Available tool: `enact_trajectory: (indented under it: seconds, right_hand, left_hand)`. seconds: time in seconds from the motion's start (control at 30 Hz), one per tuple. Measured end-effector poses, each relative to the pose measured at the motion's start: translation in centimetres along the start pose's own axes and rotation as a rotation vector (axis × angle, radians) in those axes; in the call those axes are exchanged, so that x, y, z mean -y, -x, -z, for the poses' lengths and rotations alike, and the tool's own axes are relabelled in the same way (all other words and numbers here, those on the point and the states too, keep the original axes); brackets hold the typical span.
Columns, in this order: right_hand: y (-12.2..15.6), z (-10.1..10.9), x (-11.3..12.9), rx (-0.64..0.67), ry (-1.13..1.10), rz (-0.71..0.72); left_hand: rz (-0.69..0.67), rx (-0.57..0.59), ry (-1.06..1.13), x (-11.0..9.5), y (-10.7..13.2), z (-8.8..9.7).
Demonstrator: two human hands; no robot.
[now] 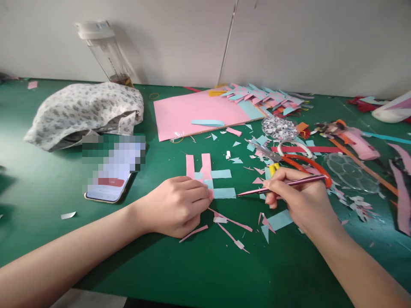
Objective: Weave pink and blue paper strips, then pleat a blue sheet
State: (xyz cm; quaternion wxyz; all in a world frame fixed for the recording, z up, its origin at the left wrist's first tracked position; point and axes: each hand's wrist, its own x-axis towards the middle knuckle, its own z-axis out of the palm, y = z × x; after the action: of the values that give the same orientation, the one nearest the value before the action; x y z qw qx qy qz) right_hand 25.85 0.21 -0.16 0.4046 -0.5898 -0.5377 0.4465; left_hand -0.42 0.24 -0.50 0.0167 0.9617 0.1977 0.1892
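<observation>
Pink and light blue paper strips (pixel 224 193) cross each other on the green table, with two pink ends pointing away and two blue ends pointing right. My left hand (pixel 181 205) lies curled over their near left part, fingers pressed together on the paper and hiding some of it. My right hand (pixel 297 194) is closed around a slim, pointed, metallic pink tool (pixel 306 179); whether it is tweezers or a pen I cannot tell. Its fine tip is at the right end of the nearer blue strip. Thin pink offcuts (pixel 233 220) lie just below the strips.
Orange-handled scissors (pixel 297 162), a white tape roll (pixel 294 149) and a pink glue gun (pixel 361 143) lie to the right among scraps. Behind are a pink sheet (pixel 186 111) and woven paper pieces (pixel 263 97). A phone (pixel 112 171), patterned cloth (pixel 86 109) and bottle (pixel 105 55) occupy the left.
</observation>
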Motion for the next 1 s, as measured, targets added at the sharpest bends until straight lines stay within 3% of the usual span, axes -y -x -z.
enact_trajectory:
  seconds: [0.23, 0.37, 0.53, 1.0]
  right_hand:
    - [0.0, 0.2, 0.3, -0.104, -0.038, 0.042]
    - [0.2, -0.8, 0.0, -0.01, -0.163, 0.047]
    - [0.6, -2.6, 0.2, 0.127, -0.083, 0.018]
    - [0.7, -2.8, 0.5, 0.141, -0.054, 0.001]
  left_hand:
    - [-0.013, -0.044, -0.002, 0.0, -0.1, 0.1]
    - [-0.016, -0.038, -0.005, 0.1, 0.0, 0.0]
    - [-0.017, -0.036, -0.001, 0.2, -0.1, -0.1]
    - [-0.012, -0.038, 0.009, 0.1, 0.1, -0.2]
